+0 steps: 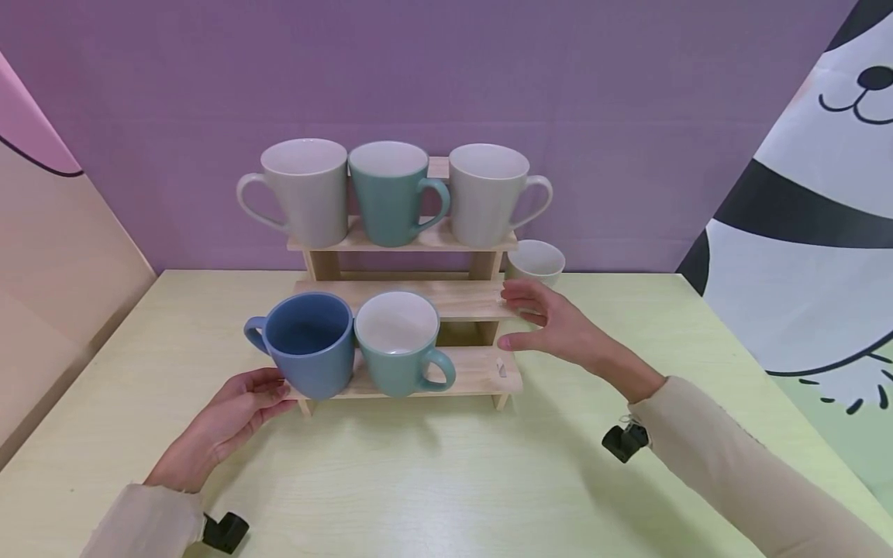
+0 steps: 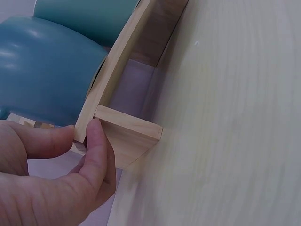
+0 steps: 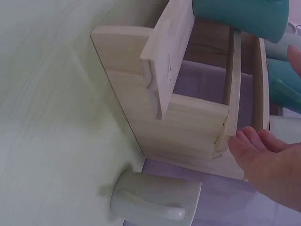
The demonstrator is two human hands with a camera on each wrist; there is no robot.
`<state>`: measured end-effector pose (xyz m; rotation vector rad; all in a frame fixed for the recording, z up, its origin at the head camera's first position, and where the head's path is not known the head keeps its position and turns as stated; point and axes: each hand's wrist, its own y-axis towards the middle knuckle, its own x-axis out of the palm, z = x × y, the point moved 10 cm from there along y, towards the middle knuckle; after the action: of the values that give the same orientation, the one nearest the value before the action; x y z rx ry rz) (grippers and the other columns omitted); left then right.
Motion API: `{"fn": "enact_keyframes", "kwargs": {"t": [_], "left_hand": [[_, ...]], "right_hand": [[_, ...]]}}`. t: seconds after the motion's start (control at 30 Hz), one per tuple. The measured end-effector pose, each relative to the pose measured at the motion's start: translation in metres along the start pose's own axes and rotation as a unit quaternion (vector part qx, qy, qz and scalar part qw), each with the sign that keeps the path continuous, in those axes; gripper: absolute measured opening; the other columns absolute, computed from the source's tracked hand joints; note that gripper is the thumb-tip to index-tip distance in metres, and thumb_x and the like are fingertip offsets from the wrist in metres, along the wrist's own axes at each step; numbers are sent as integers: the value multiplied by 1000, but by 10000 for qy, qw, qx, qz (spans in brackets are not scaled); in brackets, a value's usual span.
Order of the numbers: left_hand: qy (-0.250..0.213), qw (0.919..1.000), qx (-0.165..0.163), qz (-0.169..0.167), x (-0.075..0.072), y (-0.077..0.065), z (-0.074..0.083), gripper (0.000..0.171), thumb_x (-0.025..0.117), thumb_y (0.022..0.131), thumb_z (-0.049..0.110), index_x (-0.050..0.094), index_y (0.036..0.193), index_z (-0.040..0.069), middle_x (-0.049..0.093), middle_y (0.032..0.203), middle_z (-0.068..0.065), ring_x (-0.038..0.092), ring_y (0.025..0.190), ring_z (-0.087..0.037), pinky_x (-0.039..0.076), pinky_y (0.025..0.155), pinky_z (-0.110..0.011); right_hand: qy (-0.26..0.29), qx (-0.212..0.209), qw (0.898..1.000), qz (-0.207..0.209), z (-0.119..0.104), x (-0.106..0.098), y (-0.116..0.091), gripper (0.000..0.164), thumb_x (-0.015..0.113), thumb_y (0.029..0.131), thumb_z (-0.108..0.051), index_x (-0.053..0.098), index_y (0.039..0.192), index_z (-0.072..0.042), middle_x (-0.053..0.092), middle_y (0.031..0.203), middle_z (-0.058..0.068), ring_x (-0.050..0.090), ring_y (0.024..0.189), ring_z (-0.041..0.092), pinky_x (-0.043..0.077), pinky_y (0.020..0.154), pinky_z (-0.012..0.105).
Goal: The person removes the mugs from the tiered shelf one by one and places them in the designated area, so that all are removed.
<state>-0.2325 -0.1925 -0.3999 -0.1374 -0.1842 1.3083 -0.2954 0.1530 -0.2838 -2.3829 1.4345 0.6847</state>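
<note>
A wooden three-tier rack [image 1: 477, 370] stands on the table with mugs on its top and bottom shelves. My left hand [image 1: 240, 411] pinches the left end of the bottom shelf between thumb and fingers, just below a blue mug [image 1: 314, 349]; the left wrist view shows this grip on the board [image 2: 106, 77]. Beside the blue mug sits a teal mug [image 1: 398, 356] with a white inside. At the rack's right side, my right hand [image 1: 558, 322] has its fingers extended and thumb apart. Its fingertips [image 3: 242, 141] are at the middle shelf's end, apparently touching it.
The top shelf bears a white mug [image 1: 314, 201], a teal mug [image 1: 388, 198] and another white mug [image 1: 484, 201]. Behind the rack's right end, a white cup [image 1: 536, 260] with a handle [image 3: 150, 205] stands on the table [image 1: 418, 488]. A purple backdrop [image 1: 628, 139] rises behind.
</note>
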Motion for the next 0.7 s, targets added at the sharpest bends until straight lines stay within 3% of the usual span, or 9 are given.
{"fn": "enact_keyframes", "kwargs": {"t": [0.4,0.7], "left_hand": [[21,10000,21,-17,1,1,0,53,38,95,-8,13,140,-19,55,104,3,62,94,-4,52,89,-19],[1,10000,18,1,0,1,0,53,38,95,-8,14,140,-19,56,104,4,63,93,-4,53,88,-19]], "right_hand": [[49,-71,10000,-18,-7,11,-2,79,76,78,-10,32,142,3,38,145,20,35,136,36,23,116,51],[-31,-158,9997,-160,-17,20,1,79,77,78,-17,33,142,1,37,147,18,33,138,35,22,118,50]]}}
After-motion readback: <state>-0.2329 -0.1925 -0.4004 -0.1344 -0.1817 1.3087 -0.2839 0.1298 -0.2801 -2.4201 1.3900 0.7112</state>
